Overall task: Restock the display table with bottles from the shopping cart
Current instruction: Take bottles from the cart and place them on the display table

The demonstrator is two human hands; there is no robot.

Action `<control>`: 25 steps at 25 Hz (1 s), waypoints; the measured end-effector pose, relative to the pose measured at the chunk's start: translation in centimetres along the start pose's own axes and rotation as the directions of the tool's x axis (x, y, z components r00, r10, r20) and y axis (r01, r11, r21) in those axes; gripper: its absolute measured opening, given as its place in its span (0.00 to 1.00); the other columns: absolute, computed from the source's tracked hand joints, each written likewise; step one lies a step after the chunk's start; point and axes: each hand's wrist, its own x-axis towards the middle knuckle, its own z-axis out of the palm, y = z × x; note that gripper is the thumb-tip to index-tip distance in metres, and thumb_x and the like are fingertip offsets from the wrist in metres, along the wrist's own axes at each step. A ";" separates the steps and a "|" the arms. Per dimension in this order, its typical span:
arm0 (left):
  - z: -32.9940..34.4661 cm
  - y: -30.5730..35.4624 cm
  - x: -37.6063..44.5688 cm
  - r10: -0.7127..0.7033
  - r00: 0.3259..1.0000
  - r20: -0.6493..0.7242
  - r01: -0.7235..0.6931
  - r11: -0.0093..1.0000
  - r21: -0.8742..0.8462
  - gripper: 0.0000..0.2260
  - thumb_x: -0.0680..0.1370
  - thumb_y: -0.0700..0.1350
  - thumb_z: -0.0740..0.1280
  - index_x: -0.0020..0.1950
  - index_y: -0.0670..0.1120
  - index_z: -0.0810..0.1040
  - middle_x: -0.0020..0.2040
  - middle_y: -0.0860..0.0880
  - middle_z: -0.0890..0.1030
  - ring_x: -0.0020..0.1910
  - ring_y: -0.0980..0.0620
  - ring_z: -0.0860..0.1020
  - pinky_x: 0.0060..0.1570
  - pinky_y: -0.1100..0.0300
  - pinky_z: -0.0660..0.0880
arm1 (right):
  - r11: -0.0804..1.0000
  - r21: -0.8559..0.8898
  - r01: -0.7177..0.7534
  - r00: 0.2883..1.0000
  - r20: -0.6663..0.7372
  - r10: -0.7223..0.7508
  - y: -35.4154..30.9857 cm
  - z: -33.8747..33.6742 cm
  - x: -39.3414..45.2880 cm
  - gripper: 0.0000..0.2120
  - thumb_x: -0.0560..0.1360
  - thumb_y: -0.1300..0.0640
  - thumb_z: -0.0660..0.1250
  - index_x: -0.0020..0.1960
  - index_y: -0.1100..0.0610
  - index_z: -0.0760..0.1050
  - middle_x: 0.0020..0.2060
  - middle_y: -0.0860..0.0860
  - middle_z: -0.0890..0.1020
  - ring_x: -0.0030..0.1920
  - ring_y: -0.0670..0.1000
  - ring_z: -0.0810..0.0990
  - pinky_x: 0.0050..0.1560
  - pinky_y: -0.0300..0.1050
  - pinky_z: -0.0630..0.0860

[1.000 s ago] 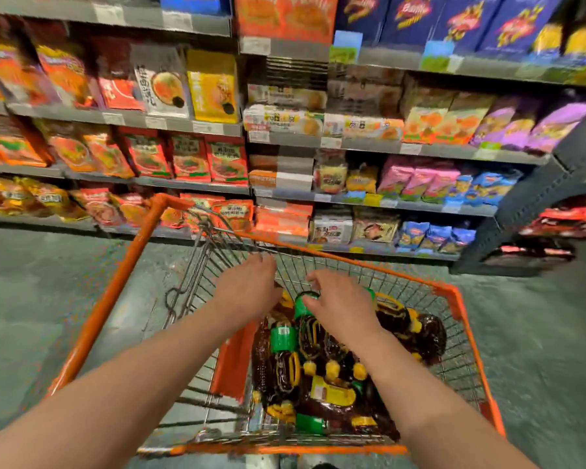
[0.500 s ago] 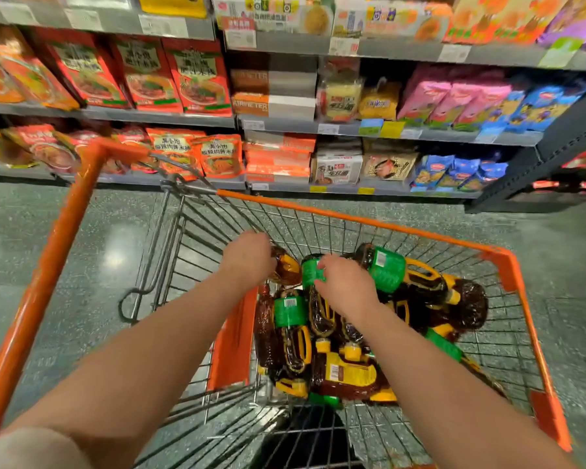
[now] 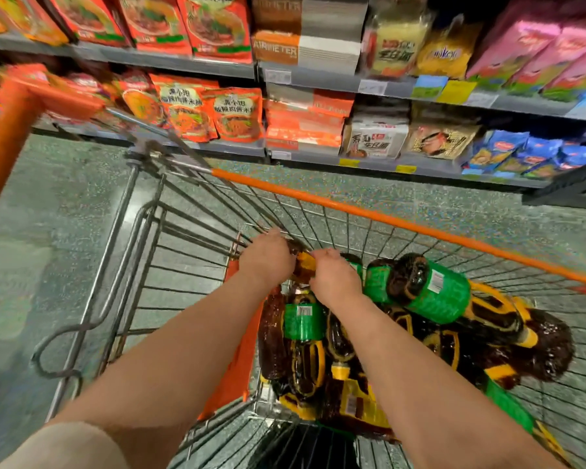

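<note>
A dark bottle (image 3: 301,265) is gripped by the left hand (image 3: 268,257) and the right hand (image 3: 335,277) inside the shopping cart (image 3: 369,213); shelves (image 3: 318,79) are seen at 12 o'clock.

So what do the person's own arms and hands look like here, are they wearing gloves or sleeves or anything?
No gloves: both the left hand and the right hand are bare, with no rings, watch or bracelet visible. Both forearms are bare too. The only clothing in view is a light beige short sleeve at the upper left arm, in the bottom corner. The fingers are too blurred to show any detail.
</note>
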 end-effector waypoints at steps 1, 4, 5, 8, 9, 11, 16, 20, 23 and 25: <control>0.3 0.0 0.5 0.001 1.000 0.009 -0.001 1.000 -0.004 0.21 0.79 0.52 0.66 0.64 0.40 0.68 0.62 0.38 0.76 0.64 0.39 0.73 0.61 0.50 0.71 | 1.000 0.011 -0.001 1.000 0.028 0.001 -0.2 0.5 0.8 0.25 0.75 0.60 0.65 0.70 0.53 0.66 0.64 0.56 0.71 0.61 0.59 0.75 0.55 0.52 0.74; 0.8 -0.1 1.7 -0.027 1.000 -0.011 0.027 1.000 -0.005 0.19 0.80 0.54 0.64 0.63 0.41 0.69 0.62 0.39 0.76 0.64 0.40 0.74 0.60 0.50 0.71 | 0.999 0.029 -0.028 0.997 0.076 0.026 -0.9 2.0 3.0 0.27 0.75 0.59 0.64 0.72 0.52 0.62 0.65 0.55 0.72 0.64 0.58 0.73 0.58 0.52 0.73; 0.8 0.0 1.9 -0.029 0.999 -0.033 0.029 1.000 0.008 0.18 0.81 0.53 0.63 0.62 0.41 0.69 0.62 0.40 0.77 0.63 0.41 0.74 0.60 0.51 0.71 | 0.999 0.023 -0.047 0.996 0.079 0.045 -1.1 2.3 3.5 0.26 0.75 0.59 0.65 0.71 0.53 0.63 0.63 0.55 0.73 0.63 0.58 0.74 0.57 0.52 0.73; 0.9 0.1 2.1 -0.001 0.998 -0.067 0.008 0.995 0.103 0.16 0.82 0.50 0.63 0.63 0.41 0.72 0.62 0.42 0.77 0.64 0.43 0.75 0.60 0.53 0.71 | 0.996 0.001 -0.087 0.994 0.070 0.087 -1.2 2.9 4.3 0.20 0.73 0.60 0.66 0.64 0.55 0.69 0.58 0.54 0.76 0.59 0.58 0.76 0.53 0.52 0.76; 0.8 0.0 2.0 0.007 0.998 -0.065 0.001 0.991 0.131 0.16 0.82 0.50 0.63 0.63 0.41 0.74 0.63 0.42 0.78 0.64 0.44 0.75 0.59 0.54 0.72 | 0.996 0.007 -0.093 0.994 0.060 0.092 -1.0 3.0 4.2 0.17 0.73 0.60 0.66 0.61 0.55 0.71 0.57 0.54 0.76 0.58 0.57 0.77 0.52 0.51 0.76; 0.7 -0.1 1.4 0.020 1.000 -0.016 -0.016 0.984 0.179 0.16 0.81 0.50 0.64 0.63 0.41 0.76 0.63 0.42 0.78 0.62 0.43 0.76 0.58 0.53 0.73 | 0.996 0.023 -0.086 0.995 0.046 0.085 -0.4 3.3 3.8 0.14 0.73 0.58 0.67 0.58 0.54 0.73 0.55 0.53 0.75 0.57 0.57 0.77 0.51 0.50 0.77; 0.8 -1.2 -2.1 0.019 0.988 0.154 -0.052 0.976 0.211 0.18 0.78 0.51 0.68 0.62 0.41 0.78 0.62 0.42 0.79 0.61 0.43 0.77 0.57 0.52 0.75 | 0.998 -0.056 0.023 0.999 0.026 -0.022 -0.4 3.5 0.9 0.09 0.71 0.62 0.68 0.52 0.56 0.76 0.52 0.53 0.75 0.50 0.56 0.78 0.44 0.47 0.78; -3.7 -0.2 -6.2 0.049 0.996 0.073 -0.061 0.983 0.175 0.18 0.75 0.54 0.69 0.57 0.42 0.80 0.58 0.44 0.80 0.58 0.43 0.79 0.53 0.53 0.76 | 0.996 -0.020 0.085 0.992 -0.095 -0.087 -1.5 0.4 -2.8 0.11 0.70 0.62 0.69 0.52 0.58 0.75 0.52 0.53 0.76 0.53 0.56 0.78 0.48 0.47 0.75; -9.1 1.4 -10.2 0.059 0.998 -0.035 -0.052 0.985 0.165 0.14 0.72 0.57 0.69 0.44 0.46 0.79 0.45 0.47 0.79 0.49 0.44 0.80 0.43 0.56 0.74 | 0.994 -0.031 0.109 0.976 -0.188 -0.113 -2.9 -3.8 -6.0 0.08 0.71 0.61 0.66 0.50 0.57 0.75 0.49 0.52 0.76 0.52 0.55 0.76 0.44 0.47 0.73; -13.0 2.3 -13.7 0.076 0.989 -0.129 -0.051 0.982 0.182 0.15 0.71 0.57 0.69 0.36 0.46 0.73 0.35 0.50 0.73 0.41 0.45 0.77 0.37 0.58 0.70 | 0.986 -0.071 0.149 0.959 -0.232 -0.161 -4.1 -7.5 -8.4 0.05 0.72 0.58 0.66 0.48 0.55 0.75 0.47 0.52 0.77 0.50 0.55 0.77 0.42 0.47 0.73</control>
